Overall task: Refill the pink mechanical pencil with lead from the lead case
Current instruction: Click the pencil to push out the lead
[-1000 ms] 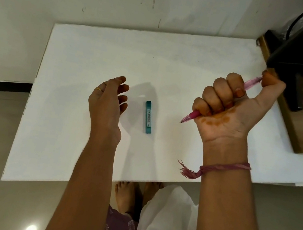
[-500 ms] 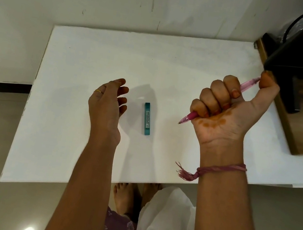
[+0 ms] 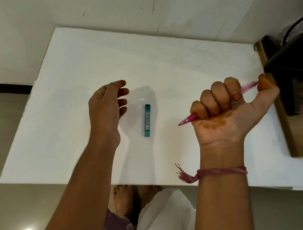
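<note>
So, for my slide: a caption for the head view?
Right hand grips pink mechanical pencil; left hand hovers beside teal lead case.

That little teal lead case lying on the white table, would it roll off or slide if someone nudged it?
The lead case looks flat-sided and rectangular and lies flat, so it will probably slide, not roll. It is small and thin, so likely light and stiff. The white table looks smooth, so a nudge from the left hand beside it may skid it.
</note>
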